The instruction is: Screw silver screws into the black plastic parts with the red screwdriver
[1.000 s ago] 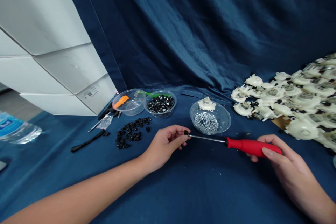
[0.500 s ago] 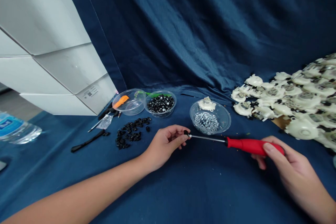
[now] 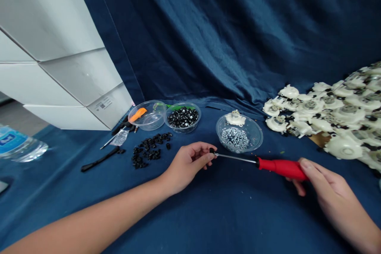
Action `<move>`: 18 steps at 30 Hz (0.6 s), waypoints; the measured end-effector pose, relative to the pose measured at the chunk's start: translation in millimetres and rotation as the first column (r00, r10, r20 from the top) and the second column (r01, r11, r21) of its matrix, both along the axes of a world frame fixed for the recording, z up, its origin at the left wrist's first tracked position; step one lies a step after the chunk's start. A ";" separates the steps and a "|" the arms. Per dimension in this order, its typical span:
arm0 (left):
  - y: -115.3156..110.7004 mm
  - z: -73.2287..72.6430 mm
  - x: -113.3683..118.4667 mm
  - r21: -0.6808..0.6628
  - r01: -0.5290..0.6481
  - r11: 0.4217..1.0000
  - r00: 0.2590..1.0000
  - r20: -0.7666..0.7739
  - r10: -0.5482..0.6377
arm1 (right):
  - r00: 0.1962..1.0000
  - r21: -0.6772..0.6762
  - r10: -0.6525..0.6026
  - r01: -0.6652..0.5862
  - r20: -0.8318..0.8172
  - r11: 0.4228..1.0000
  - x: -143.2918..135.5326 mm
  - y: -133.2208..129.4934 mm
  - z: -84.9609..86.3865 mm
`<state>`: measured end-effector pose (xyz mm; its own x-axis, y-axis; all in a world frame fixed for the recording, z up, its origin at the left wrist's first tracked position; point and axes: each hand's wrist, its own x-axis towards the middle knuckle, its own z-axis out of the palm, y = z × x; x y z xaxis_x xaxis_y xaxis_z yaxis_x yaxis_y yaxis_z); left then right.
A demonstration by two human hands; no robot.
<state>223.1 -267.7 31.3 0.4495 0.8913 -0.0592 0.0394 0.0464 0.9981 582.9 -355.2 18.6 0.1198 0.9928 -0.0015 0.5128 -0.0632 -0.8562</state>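
Note:
Near the middle, my left hand [image 3: 193, 163] pinches a small black part [image 3: 212, 151] between thumb and fingertips. The metal tip of a red-handled screwdriver [image 3: 281, 168] meets this part at its right side. My right hand [image 3: 323, 182] is closed round the rear of the red handle. Behind the shaft stands a clear bowl [image 3: 258, 137] with small silver screws [image 3: 235, 139] and one white plastic part [image 3: 235, 118] in it. Loose black parts [image 3: 149, 149] lie on the blue cloth to the left of my left hand.
Another clear bowl [image 3: 182, 129] holds black pieces, beside a clear bowl [image 3: 151, 121] with an orange item. White plastic assemblies [image 3: 342, 145] are heaped at the right. White boxes [image 3: 59, 79] and a water bottle [image 3: 20, 145] are at the left.
My right hand's fingers and thumb have shifted slightly on the screwdriver handle, whose rear end is now more covered. The left hand still pinches the black part.

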 end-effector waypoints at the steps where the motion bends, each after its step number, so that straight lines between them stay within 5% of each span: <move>1: 0.1 0.0 0.2 -0.002 -0.004 1.000 1.000 0.002 0.004 | 1.000 0.011 -0.010 0.010 -0.014 1.000 -0.4 0.3 0.1; 6: 0.6 0.5 0.6 -0.014 0.001 1.000 1.000 0.015 -0.001 | 0.981 0.067 -0.080 0.094 -0.179 0.993 2.3 5.5 -11.4; 12: 0.1 1.8 -0.4 -0.007 0.028 1.000 1.000 0.000 -0.028 | 0.987 -0.113 -0.088 0.073 -0.136 0.991 16.3 2.6 -21.0; 18: 0.2 0.5 -1.2 -0.013 0.041 0.999 0.999 0.011 -0.041 | 0.963 0.102 -0.151 0.177 -0.223 0.979 7.1 11.8 -27.8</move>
<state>221.9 -267.5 31.8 0.4865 0.8712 -0.0663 0.0311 0.0586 0.9978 590.1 -343.5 -9.2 0.2913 0.9539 0.0731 0.3092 -0.0216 -0.9507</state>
